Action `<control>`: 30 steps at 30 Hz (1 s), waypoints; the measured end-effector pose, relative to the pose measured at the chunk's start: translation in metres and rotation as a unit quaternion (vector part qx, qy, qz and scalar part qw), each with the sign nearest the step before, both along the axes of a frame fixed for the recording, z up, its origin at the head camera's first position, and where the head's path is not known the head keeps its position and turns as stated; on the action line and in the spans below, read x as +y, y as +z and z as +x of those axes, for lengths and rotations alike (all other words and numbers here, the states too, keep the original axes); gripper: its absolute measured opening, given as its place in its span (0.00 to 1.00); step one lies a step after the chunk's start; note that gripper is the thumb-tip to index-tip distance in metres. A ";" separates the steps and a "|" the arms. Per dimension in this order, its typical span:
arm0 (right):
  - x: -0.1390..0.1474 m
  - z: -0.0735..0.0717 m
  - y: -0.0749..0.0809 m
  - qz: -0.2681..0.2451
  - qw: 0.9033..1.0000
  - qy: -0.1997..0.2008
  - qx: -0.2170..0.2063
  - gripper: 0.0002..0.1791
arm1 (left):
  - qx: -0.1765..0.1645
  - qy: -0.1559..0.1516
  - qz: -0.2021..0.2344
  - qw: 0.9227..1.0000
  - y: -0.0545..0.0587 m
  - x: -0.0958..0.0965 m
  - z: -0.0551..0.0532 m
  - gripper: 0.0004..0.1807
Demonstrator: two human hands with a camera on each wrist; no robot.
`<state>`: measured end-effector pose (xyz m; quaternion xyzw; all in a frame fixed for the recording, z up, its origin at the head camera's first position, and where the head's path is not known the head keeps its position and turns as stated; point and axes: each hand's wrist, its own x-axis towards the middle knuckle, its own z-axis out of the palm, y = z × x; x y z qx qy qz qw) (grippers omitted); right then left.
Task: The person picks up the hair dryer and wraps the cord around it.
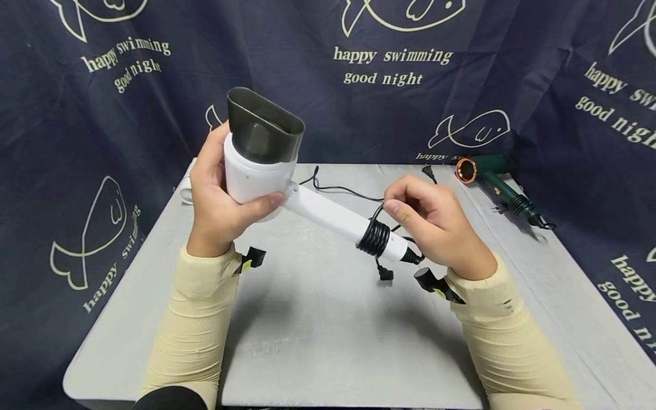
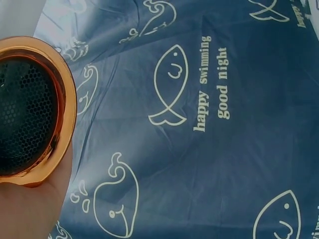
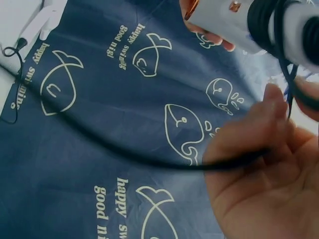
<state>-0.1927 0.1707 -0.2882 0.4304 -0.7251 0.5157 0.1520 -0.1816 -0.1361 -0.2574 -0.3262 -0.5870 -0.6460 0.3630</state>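
Note:
My left hand (image 1: 212, 196) grips the barrel of a white hair dryer (image 1: 258, 179) above the table. A dark flat nozzle (image 1: 263, 136) points upward from it, and the handle slants down to the right. The left wrist view shows the dryer's copper-rimmed mesh grille (image 2: 25, 109). Several turns of black cord (image 1: 374, 238) are wrapped round the lower handle. Beside the handle's end, my right hand (image 1: 433, 222) pinches a loose stretch of this cord between thumb and fingers. A black plug (image 1: 385, 274) shows just under the handle. In the right wrist view, cord (image 3: 124, 157) trails away from the right hand (image 3: 249, 169).
A dark green hair dryer (image 1: 504, 191) with a copper rim lies at the table's back right. Partly hidden behind my left hand is a white object with a round grille (image 1: 186, 191). Dark printed cloth (image 1: 318, 114) surrounds the pale table (image 1: 328, 353) at the back and sides.

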 end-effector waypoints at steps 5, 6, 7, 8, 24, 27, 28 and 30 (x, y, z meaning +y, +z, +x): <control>0.002 -0.004 -0.002 0.009 0.998 0.049 -0.047 0.09 | 0.003 -0.016 0.010 1.000 -0.001 0.000 0.000 0.46; 0.003 -0.005 -0.003 0.008 0.997 0.054 -0.055 0.09 | 0.003 -0.018 0.011 1.000 -0.002 0.000 -0.001 0.46; 0.003 -0.006 -0.003 0.005 0.996 0.059 -0.063 0.09 | 0.003 -0.020 0.012 1.000 -0.003 0.000 -0.002 0.46; 0.003 -0.006 -0.004 0.002 0.996 0.063 -0.070 0.09 | 0.003 -0.022 0.013 1.000 -0.004 -0.001 -0.003 0.46; -0.028 -0.013 -0.021 -0.066 0.961 0.212 -0.166 0.15 | 0.010 0.045 0.072 0.996 -0.001 0.003 -0.006 0.42; -0.032 -0.009 -0.024 -0.013 0.976 0.158 -0.149 0.11 | 0.005 0.066 0.090 0.994 0.002 0.004 -0.004 0.42; -0.033 -0.007 -0.025 0.006 0.979 0.141 -0.150 0.09 | 0.004 0.076 0.094 0.993 0.003 0.004 -0.004 0.41; -0.034 -0.005 -0.026 0.043 0.979 0.104 -0.168 0.07 | 0.000 0.095 0.100 0.990 0.004 0.003 -0.004 0.41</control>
